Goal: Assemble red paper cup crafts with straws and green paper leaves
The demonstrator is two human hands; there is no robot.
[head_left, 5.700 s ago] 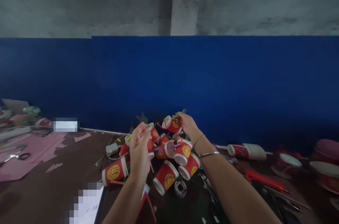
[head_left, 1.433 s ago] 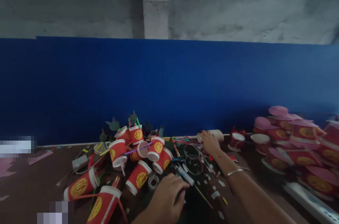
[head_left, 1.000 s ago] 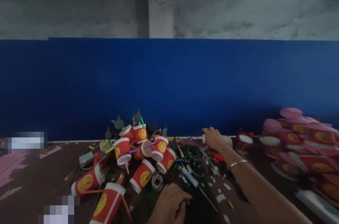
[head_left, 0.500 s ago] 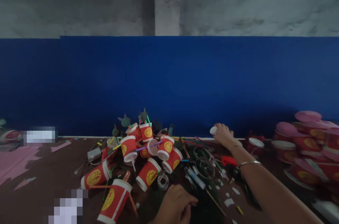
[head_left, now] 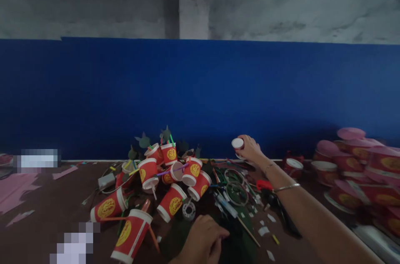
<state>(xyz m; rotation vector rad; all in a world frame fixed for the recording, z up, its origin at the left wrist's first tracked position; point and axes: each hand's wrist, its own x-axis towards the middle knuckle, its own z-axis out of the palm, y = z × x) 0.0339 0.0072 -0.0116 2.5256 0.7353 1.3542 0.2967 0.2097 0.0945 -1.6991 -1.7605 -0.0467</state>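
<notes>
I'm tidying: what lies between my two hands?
Head view: between left hand and right hand lie two thin rings, a pale tube and other clutter.

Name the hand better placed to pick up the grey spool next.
Probably the left hand: it is close to the grey spool, while the right hand, farther away, holds a cup.

Counter (head_left: 62,197) dark brown, littered. Left end: pink paper (head_left: 17,189), cut edges. Next along: white adapter (head_left: 106,182), then tumbled heap of red cups (head_left: 171,202). Just beside heap: grey ring (head_left: 188,210). Further right: thin stick (head_left: 249,231), white scraps (head_left: 263,230). Far right: pink-topped cups (head_left: 348,162), blurred.
</notes>
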